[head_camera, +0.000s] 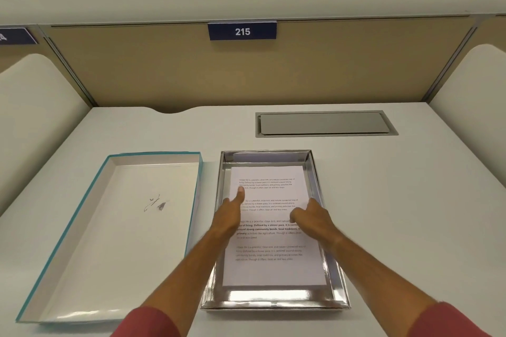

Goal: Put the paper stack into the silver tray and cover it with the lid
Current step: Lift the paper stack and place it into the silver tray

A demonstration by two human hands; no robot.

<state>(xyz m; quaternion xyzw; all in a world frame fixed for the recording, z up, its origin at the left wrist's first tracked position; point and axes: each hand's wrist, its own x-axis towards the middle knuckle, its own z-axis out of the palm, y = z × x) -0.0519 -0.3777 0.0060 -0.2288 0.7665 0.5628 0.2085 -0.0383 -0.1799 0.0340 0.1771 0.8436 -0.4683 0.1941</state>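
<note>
The paper stack (271, 268), white sheets with printed text, lies flat inside the silver tray (273, 298) in the middle of the desk. My left hand (230, 213) rests on the stack's left side, thumb stretched over the text and fingers down at the paper's left edge. At the stack's right edge sits my right hand (310, 215), fingers curled down and partly hidden. Whether either hand pinches the sheets cannot be made out. The lid (115, 227), white inside with a teal rim, lies upside down to the left of the tray.
A grey cable hatch (325, 123) is set into the white desk (410, 200) behind the tray. A tan partition with a blue "215" sign (242, 31) closes the back. White side panels (35, 117) flank the desk.
</note>
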